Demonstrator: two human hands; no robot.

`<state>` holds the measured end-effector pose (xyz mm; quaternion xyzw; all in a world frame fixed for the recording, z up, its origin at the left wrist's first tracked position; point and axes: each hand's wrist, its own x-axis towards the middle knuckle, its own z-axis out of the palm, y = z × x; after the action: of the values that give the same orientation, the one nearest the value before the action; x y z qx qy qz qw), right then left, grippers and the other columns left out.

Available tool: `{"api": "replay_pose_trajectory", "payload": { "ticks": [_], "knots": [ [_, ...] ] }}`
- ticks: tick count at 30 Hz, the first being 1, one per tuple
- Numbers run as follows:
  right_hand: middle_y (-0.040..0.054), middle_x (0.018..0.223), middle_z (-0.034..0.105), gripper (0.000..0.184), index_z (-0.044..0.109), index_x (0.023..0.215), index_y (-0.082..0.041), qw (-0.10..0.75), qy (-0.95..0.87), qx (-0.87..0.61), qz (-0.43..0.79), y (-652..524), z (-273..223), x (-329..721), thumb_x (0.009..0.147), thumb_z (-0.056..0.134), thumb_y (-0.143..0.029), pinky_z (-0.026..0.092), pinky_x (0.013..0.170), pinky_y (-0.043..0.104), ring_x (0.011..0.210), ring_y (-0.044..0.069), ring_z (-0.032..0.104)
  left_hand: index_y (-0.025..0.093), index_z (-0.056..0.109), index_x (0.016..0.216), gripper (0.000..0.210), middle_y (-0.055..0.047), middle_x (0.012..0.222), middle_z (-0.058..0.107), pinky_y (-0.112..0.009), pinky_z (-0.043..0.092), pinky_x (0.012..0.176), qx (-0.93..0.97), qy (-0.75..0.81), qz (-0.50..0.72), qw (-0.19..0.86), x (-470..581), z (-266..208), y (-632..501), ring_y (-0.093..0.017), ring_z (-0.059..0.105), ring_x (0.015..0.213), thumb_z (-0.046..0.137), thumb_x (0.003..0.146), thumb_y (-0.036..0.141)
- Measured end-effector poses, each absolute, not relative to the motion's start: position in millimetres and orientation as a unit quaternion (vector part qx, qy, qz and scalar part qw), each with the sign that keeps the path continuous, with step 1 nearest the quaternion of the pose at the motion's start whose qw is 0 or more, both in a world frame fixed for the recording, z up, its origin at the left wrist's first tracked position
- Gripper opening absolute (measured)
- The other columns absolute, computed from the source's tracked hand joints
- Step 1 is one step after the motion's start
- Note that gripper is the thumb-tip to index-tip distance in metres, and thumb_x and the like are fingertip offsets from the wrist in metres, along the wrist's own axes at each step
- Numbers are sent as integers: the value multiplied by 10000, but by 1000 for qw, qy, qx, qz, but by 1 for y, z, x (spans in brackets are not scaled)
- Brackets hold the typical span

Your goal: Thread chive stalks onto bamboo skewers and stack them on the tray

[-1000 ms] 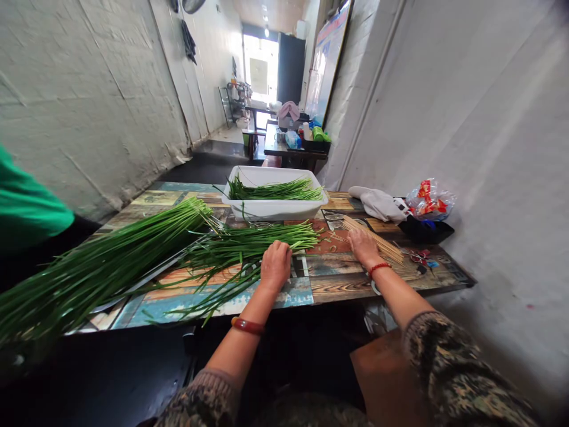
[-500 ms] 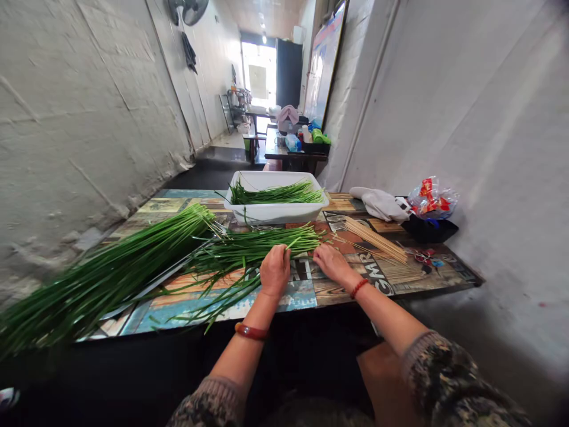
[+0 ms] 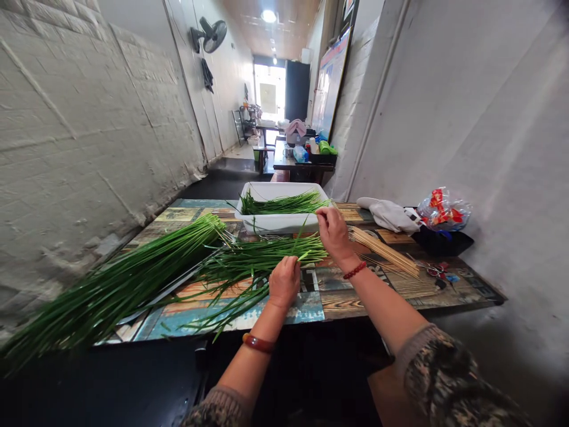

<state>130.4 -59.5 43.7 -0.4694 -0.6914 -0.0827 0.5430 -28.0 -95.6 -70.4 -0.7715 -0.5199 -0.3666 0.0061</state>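
The person's left hand (image 3: 284,283) is closed near the front of the table (image 3: 342,305), its fingers holding a few green stems (image 3: 304,257) whose pale ends poke out on the right and whose leaves trail off to the left. The right hand (image 3: 334,232) is up in the air by the near right corner of a white tub (image 3: 284,224), fingers curled in; whether anything thin is pinched between their tips, I cannot tell from here. A loose bunch (image 3: 262,256) of the same greens lies on the table just in front of the tub, behind the left hand, and more greens (image 3: 280,203) lie inside the tub. Over to the left sprawls the big pile (image 3: 133,284) (its leafy ends hang past the table's edge), with a strip of shiny metal (image 3: 169,287) showing along its near side. Right of the right hand, a sheaf of thin sticks (image 3: 386,252) lies slantwise, scissors (image 3: 435,270) beyond it, and farther back a pale cloth (image 3: 391,214) sits beside a clear bag (image 3: 444,209) with red on it.
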Motion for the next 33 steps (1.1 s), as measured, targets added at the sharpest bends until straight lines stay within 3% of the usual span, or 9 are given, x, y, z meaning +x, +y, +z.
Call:
{"api": "replay_pose_trajectory", "payload": {
  "ticks": [2, 6, 11, 14, 16, 18, 23, 28, 33],
  "knots": [
    [41, 897, 616, 114, 556, 920, -209, 583, -655, -481, -9, -51, 47, 127, 933, 451, -249, 484, 830, 330, 842, 173, 591, 206, 562, 967, 201, -52, 900, 641, -270, 418, 738, -776, -531, -339, -1, -27, -68, -97, -173, 597, 842, 366, 974, 250],
    [-33, 817, 575, 154, 566, 1025, -225, 698, -525, -408, 266, -52, 70, 115, 914, 487, -296, 498, 571, 208, 622, 82, 596, 219, 570, 933, 223, -50, 893, 637, -268, 410, 732, -791, -543, -280, -11, -25, -64, -99, -175, 598, 858, 354, 976, 256],
    [-30, 860, 620, 136, 613, 985, -238, 694, -532, -234, 425, -69, 114, 84, 877, 600, -320, 554, 740, 248, 802, 101, 665, 213, 578, 914, 220, -54, 872, 630, -275, 396, 704, -799, -547, -250, -19, -24, -61, -100, -181, 596, 840, 366, 967, 234],
    [-14, 876, 652, 130, 621, 967, -233, 698, -552, -231, 394, -56, 110, 67, 892, 585, -333, 554, 791, 299, 829, 122, 673, 210, 584, 903, 232, -56, 871, 629, -278, 398, 700, -802, -545, -243, -22, -25, -62, -100, -183, 596, 826, 362, 968, 235],
    [9, 895, 672, 167, 630, 970, -216, 684, -575, -316, 318, -39, 89, 67, 924, 515, -327, 552, 789, 320, 807, 131, 671, 207, 586, 906, 239, -57, 876, 628, -275, 401, 705, -804, -542, -243, -25, -25, -63, -100, -181, 597, 830, 358, 970, 242],
    [32, 946, 686, 257, 647, 1000, -201, 580, -651, -456, 178, -23, 62, 79, 959, 399, -258, 537, 817, 322, 849, 133, 662, 205, 586, 920, 236, -57, 887, 627, -271, 406, 717, -807, -535, -249, -28, -26, -64, -99, -179, 599, 843, 359, 970, 244],
    [72, 1042, 703, 242, 714, 940, -177, 428, -705, -557, 105, -18, 2, 148, 830, 522, -79, 446, 960, 339, 1028, 192, 615, 205, 591, 953, 200, -51, 910, 629, -264, 424, 743, -807, -517, -278, -60, -26, -67, -94, -174, 610, 859, 391, 949, 209],
    [108, 1053, 705, 246, 704, 992, -153, 296, -689, -659, 54, -39, -29, 223, 864, 500, -102, 444, 909, 314, 1010, 204, 624, 206, 570, 1040, 185, -54, 997, 660, -266, 439, 794, -784, -505, -340, -122, -28, -72, -88, -170, 623, 914, 420, 932, 191],
    [82, 901, 713, 130, 696, 908, -160, 193, -657, -728, 16, -52, -49, 268, 840, 589, -190, 455, 766, 284, 856, 197, 647, 208, 562, 945, 106, -29, 882, 657, -261, 436, 744, -763, -521, -357, -139, -30, -76, -84, -166, 618, 826, 463, 911, 225]
  ]
}}
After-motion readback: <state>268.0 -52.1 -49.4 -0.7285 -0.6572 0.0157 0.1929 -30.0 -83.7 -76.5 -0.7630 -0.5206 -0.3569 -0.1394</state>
